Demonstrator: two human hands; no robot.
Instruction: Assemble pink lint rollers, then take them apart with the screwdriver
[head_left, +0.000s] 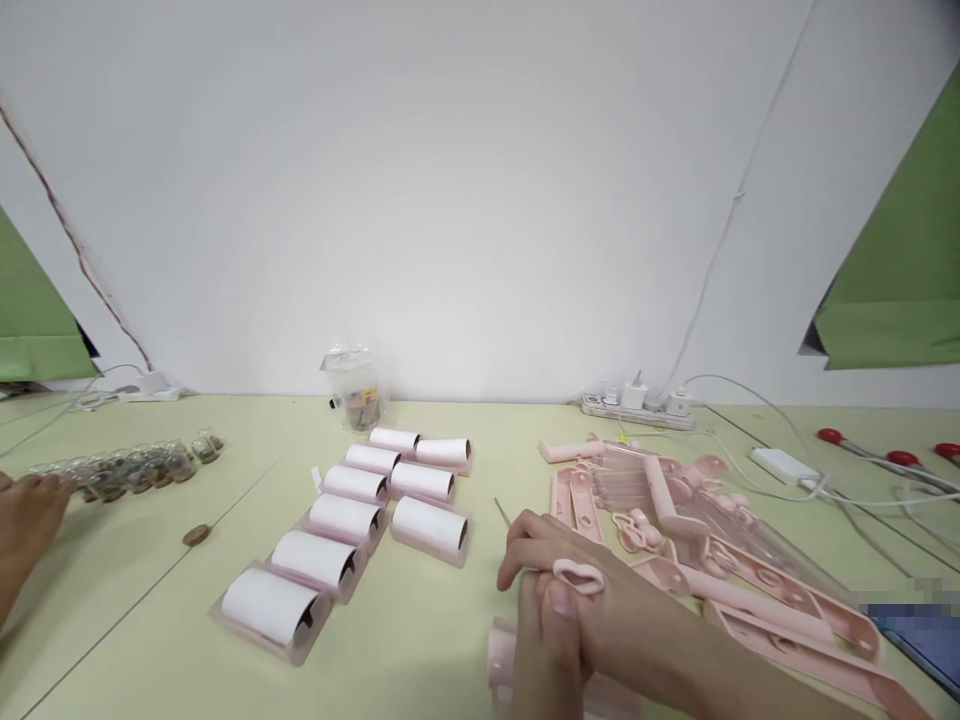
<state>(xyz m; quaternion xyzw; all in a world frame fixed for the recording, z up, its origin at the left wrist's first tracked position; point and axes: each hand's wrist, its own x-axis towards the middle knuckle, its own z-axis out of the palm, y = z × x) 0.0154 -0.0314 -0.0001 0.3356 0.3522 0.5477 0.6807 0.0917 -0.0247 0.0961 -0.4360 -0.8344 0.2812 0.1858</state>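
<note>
My two hands meet low in the middle of the table. My left hand comes up from below with its fingers wrapped round a pink plastic handle piece. Its thumb lies just under the piece's oval loop end. My right hand reaches in from the right. Its fingers curl over the same piece, against my left hand. Most of the piece is hidden by the hands.
Two rows of white paper rolls in pink trays lie to the left. A heap of pink handles and clear covers lies to the right. A power strip and cables sit at the back. Another person's hand rests by small glass vials.
</note>
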